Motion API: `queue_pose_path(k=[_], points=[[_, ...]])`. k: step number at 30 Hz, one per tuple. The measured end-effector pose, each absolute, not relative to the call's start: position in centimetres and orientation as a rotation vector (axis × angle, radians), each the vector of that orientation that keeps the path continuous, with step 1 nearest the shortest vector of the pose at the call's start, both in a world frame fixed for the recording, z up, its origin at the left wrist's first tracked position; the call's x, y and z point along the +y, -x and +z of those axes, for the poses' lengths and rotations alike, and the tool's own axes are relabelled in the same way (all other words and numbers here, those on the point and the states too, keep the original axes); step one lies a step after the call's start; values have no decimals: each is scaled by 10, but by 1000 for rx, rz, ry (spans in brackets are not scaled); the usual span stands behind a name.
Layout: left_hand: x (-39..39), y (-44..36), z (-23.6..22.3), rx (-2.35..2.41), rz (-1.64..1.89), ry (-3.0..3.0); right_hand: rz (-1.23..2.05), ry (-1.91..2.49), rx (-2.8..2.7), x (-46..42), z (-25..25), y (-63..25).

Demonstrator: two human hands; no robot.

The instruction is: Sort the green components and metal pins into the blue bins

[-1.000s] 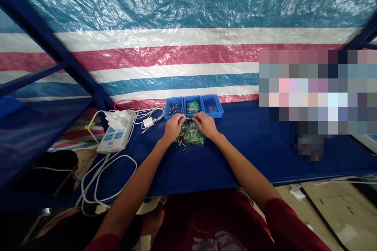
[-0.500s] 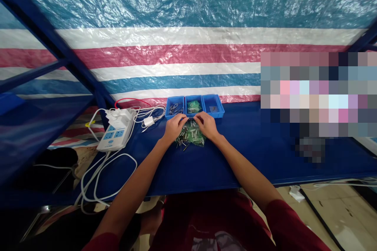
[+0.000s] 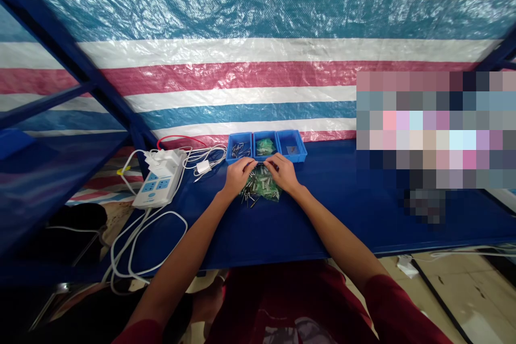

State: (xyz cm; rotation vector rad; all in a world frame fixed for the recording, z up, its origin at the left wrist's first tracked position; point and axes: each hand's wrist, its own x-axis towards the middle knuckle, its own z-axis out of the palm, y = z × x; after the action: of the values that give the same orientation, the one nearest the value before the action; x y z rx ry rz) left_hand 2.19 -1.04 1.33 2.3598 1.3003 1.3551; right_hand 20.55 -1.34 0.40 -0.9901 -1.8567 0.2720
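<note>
My left hand (image 3: 238, 176) and my right hand (image 3: 282, 173) face each other just in front of three blue bins, fingertips pinched and almost touching. Between them is a small thin piece, too small to name. Below the hands a pile of green plastic packets (image 3: 267, 188) lies on the blue table, with slim metal, pin-like parts (image 3: 249, 196) at its left. The left bin (image 3: 231, 155) holds similar metal parts. Green packets fill much of the middle bin (image 3: 264, 135). A small flat item (image 3: 292, 149) rests in the right bin (image 3: 299, 158).
At the left stands a white power strip (image 3: 159, 193) with plugs and looping white cables (image 3: 133, 236). A striped plastic sheet (image 3: 242, 75) hangs behind the blue table (image 3: 262, 236). Blue frame bars (image 3: 107, 94) rise at the left. A pixelated patch covers the right side.
Both hands stay pinched together over the pile, with only slight shifts of the fingers. The bins and packets have not visibly moved.
</note>
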Motion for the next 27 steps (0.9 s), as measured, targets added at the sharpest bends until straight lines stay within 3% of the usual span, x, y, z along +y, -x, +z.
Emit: queue_pose_path(k=[9,27], points=[[-19,-31,20,1148,1546,-2035,242,1020,-1868,-12,4,-205],[-13,-28,13,1218,1465,-1810,227,1076,-1850,-12,4,-206]])
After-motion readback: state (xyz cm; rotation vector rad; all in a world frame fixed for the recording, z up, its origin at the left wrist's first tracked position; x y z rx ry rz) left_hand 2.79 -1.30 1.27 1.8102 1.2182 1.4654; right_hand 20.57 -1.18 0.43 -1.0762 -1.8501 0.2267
